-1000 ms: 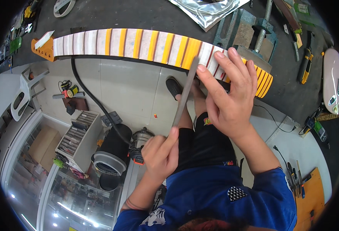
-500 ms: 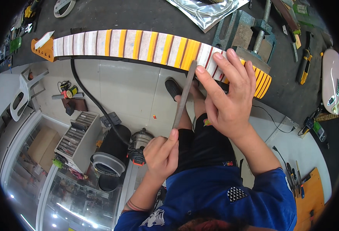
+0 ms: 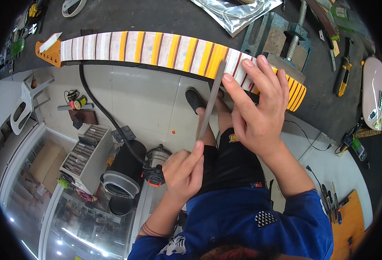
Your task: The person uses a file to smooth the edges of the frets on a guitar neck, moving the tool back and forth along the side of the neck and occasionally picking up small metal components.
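Near the neck [image 3: 167,51], a bag [image 3: 233,28] holds coiled wire [image 3: 235,13].

The head camera, the left of a side-by-side fisheye pair worn on the person's head, is looking steeply down from above the near side of the guitar neck [image 3: 165,50]. It is facing the neck broadside, its upper part taking in the workbench [image 3: 113,17] beyond the neck and its lower part catching the wearer's blue shirt [image 3: 230,212] on the near side. It is sitting near enough for the neck to be spanning much of the view's width, while reaching the floor [image 3: 152,104] below the neck. The wide lens is bending the neck into an arc.
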A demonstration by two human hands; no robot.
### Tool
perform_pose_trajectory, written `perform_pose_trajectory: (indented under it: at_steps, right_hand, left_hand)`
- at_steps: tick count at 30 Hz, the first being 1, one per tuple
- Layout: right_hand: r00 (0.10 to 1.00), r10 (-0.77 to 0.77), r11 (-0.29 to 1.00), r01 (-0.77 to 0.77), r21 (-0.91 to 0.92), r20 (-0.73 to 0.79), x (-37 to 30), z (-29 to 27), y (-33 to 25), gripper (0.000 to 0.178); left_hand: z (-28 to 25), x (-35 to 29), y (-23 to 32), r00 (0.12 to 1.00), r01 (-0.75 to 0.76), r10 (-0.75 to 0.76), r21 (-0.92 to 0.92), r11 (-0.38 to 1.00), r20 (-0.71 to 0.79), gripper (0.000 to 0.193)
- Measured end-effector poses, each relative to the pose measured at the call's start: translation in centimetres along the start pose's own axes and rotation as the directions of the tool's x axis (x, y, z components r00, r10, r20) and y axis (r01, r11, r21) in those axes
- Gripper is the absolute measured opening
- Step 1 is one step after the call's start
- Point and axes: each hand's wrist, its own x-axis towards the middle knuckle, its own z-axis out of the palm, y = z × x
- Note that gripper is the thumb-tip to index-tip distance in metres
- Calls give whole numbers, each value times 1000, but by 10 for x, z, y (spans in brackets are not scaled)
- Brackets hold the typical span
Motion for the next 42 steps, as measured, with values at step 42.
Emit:
perform_pose_trajectory:
  at_steps: [42]
  right_hand:
    - [1000, -4, 1000, 3, 29, 17, 1, -4, -1, 63]
  left_hand:
    - [1, -3, -7, 996, -92, 94, 150, 984, -5, 52]
